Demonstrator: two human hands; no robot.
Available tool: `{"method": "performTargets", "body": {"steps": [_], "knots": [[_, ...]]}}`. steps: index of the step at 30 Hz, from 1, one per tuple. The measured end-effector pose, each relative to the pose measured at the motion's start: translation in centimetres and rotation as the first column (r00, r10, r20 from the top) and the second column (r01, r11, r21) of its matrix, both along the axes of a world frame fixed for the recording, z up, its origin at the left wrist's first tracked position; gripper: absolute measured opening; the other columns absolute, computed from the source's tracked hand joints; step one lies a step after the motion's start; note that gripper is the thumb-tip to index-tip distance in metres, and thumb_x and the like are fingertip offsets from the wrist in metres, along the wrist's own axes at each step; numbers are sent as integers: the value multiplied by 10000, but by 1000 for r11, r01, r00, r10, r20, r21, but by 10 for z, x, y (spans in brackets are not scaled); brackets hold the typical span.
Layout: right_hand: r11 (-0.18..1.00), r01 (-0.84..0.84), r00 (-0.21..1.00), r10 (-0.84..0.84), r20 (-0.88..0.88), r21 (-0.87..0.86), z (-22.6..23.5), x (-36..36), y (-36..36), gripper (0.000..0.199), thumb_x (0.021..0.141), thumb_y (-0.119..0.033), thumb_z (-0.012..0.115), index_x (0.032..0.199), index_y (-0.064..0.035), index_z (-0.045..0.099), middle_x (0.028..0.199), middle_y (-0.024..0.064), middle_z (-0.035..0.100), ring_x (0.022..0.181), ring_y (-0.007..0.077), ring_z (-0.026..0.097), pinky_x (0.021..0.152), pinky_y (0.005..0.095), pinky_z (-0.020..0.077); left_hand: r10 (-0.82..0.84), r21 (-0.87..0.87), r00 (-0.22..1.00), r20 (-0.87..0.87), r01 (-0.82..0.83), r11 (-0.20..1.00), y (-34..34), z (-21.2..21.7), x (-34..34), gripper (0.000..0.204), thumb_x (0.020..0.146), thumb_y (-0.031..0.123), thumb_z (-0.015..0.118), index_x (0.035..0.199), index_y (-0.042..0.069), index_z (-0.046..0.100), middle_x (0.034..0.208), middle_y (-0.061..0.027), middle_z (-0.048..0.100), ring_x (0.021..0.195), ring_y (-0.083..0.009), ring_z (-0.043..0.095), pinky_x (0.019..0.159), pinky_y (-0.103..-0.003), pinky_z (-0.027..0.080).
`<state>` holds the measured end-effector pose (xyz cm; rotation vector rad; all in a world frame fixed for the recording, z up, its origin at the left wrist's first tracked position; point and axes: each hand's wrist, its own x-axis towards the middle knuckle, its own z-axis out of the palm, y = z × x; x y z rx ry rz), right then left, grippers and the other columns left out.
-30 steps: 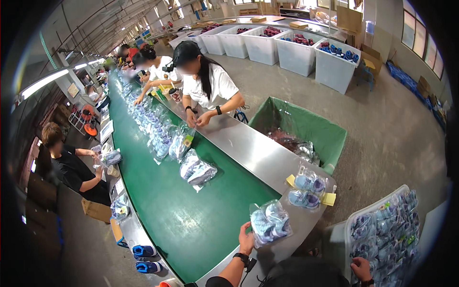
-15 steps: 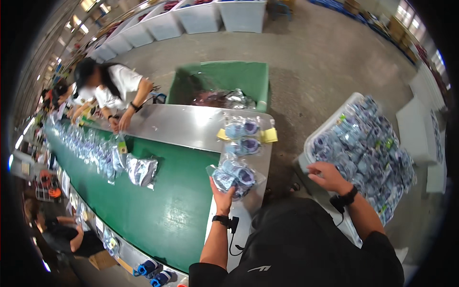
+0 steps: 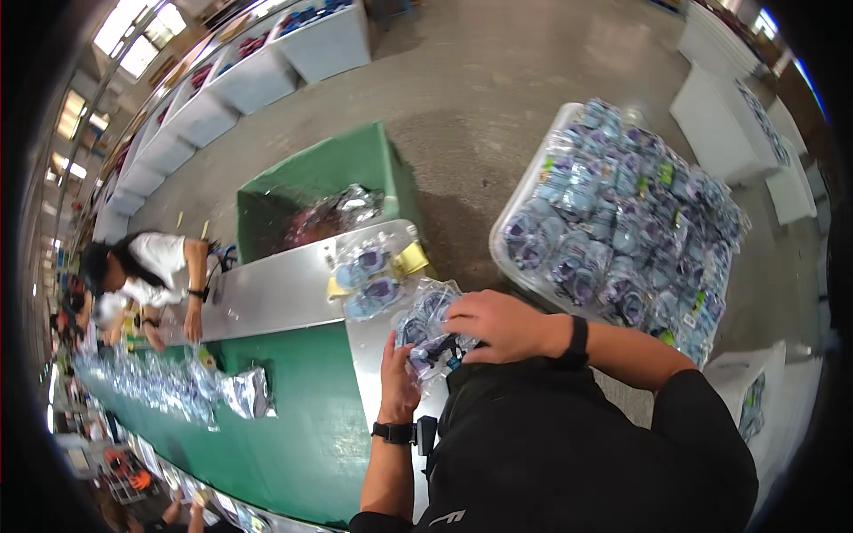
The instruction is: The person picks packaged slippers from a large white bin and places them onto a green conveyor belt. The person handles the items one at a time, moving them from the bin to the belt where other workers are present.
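A clear plastic bag of light-blue and purple shoes is at the right edge of the silver metal worktop, grasped between both hands; whether it touches the metal is unclear. The left hand, its forearm pointing away from the body, grips the near left side, thumb uppermost. The right hand reaches across from a bent elbow, back upward, fingers curled over the other side. Near the worktop's far right corner lies another bagged shoe pair with yellow tabs.
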<state>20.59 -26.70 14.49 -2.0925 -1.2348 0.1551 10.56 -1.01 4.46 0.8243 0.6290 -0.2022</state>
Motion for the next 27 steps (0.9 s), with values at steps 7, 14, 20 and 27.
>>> {"method": "performTargets", "body": {"steps": [7,14,20,27], "knots": [[976,181,958,-147,244,-121,-7,-15,-16,687,680,-300,866,1261,-57,591,1171,122,610,1123,302,603,986,447,434,-278,44,960,25,277,960,-68,48,44,484,1049,286,463,1498,104,438,1425,-132,567,1312,-310,582,1093,-472,492],[946,325,941,-323,101,4,12,23,-97,500,646,-209,785,1058,-7,587,1036,158,606,1001,371,627,843,473,505,-391,184,891,231,354,917,-115,82,60,613,1032,206,500,1601,81,310,1407,-145,551,1181,-289,633,857,-411,583],[787,605,791,-612,-23,-122,44,87,-262,543,684,-292,798,1100,-15,588,1077,191,614,1021,402,618,842,506,519,-332,396,940,79,276,876,-105,63,55,487,1022,177,613,1471,37,486,1223,-123,639,996,-202,671,762,-348,575],[403,886,448,-872,197,-230,20,157,-471,601,675,-304,814,1144,-14,574,1124,207,620,1053,416,618,881,496,514,-276,496,939,-205,343,798,-68,29,-4,463,1051,223,605,1469,60,493,1280,-142,644,1028,-243,677,813,-352,571]]}}
